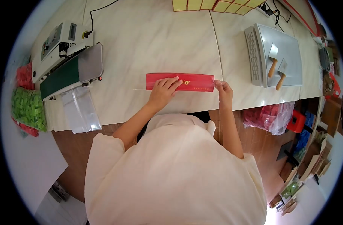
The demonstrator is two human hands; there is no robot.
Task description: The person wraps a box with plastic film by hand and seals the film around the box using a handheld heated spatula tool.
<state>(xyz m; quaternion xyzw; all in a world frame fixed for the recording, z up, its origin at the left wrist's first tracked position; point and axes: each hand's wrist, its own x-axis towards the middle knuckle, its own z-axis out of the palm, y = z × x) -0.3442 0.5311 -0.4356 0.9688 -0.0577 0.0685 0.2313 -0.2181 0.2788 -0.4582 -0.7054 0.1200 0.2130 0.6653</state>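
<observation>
A long red box with gold lettering lies flat on the pale marbled table, and clear film seems to show at its ends. My left hand rests on the left half of the box, its fingers spread over the top face. At the box's right end is my right hand, its thumb and fingers pinched together on what looks like the edge of the clear film.
A sealing machine with a green belt stands at the left, clear bags beside it. Two scrapers lie on a metal-topped unit at the right. Yellow-and-red boxes line the back. A bag of red packets sits below the right edge.
</observation>
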